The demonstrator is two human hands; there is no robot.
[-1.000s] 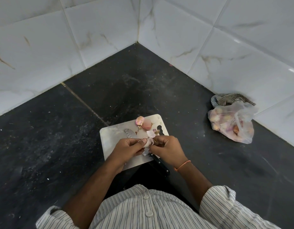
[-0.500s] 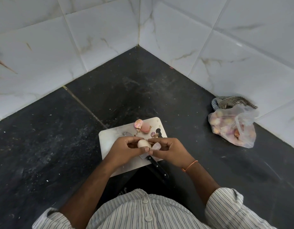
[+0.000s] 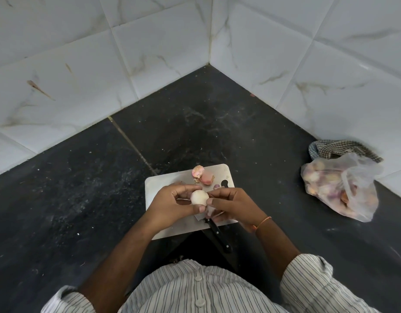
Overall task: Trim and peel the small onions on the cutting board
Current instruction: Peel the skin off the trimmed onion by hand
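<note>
shirt (image 3: 206, 290): white, thin dark stripes, buttoned | sleeves rolled | orange wristband (image 3: 262, 222)

Dark grey speckled stone floor (image 3: 86, 199) is filling the scene, meeting white marble-veined wall tiles (image 3: 163, 48) in the far corner. Clear thin plastic bag (image 3: 344, 190) of small pinkish bulbs is sitting on the right by the wall, touching a crumpled checked cloth (image 3: 330, 149) lying just behind it.

A home kitchen corner: dark stone counter (image 3: 195, 123) meeting white marbled wall tiles (image 3: 150, 53) (a cutting board (image 3: 163, 231) lies there).
</note>
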